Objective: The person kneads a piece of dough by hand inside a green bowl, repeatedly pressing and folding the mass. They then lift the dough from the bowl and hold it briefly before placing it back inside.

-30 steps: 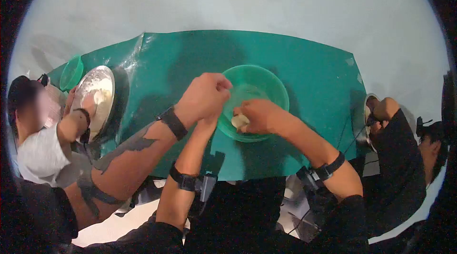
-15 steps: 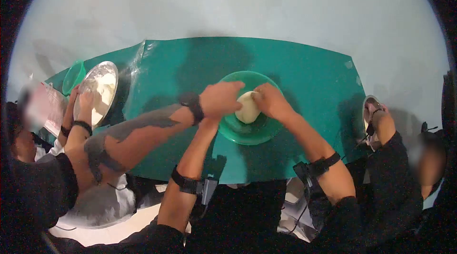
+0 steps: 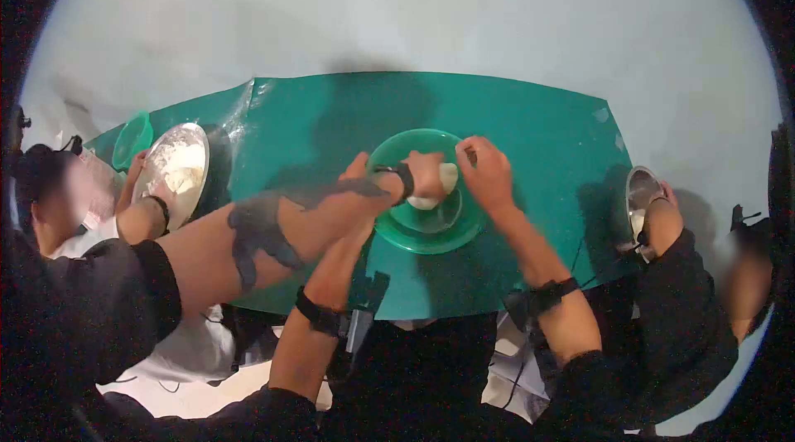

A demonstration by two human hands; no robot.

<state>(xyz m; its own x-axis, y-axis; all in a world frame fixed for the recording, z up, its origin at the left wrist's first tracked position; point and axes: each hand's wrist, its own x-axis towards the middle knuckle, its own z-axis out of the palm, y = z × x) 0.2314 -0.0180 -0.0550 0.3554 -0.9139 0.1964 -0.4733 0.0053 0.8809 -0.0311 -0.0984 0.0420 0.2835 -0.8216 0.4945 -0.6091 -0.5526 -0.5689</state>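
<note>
A green plastic bowl (image 3: pixel 389 231) holds a smooth white ball of dough (image 3: pixel 448 178). A co-worker's hand (image 3: pixel 426 173), reaching in from the left, is on the dough and covers much of it. My left hand (image 3: pixel 357 166) is by the bowl's left rim, mostly hidden behind that co-worker's forearm; its grip cannot be seen. Over the bowl's right rim, apart from the dough, is my right hand (image 3: pixel 490 178). Its fingers are curled together, and whether anything small is between them is hidden.
On the left, another person's hands are at a metal bowl (image 3: pixel 199 141) of white flour or dough, beside a smaller green bowl (image 3: pixel 132 142). A person at the right works in another metal bowl (image 3: pixel 632 185). Everything stands on a green table cover (image 3: pixel 315 127).
The co-worker's arm has reached farther right, its hand now on the dough. My right hand has come off the dough to the right. My left hand is now seen at the left rim.
</note>
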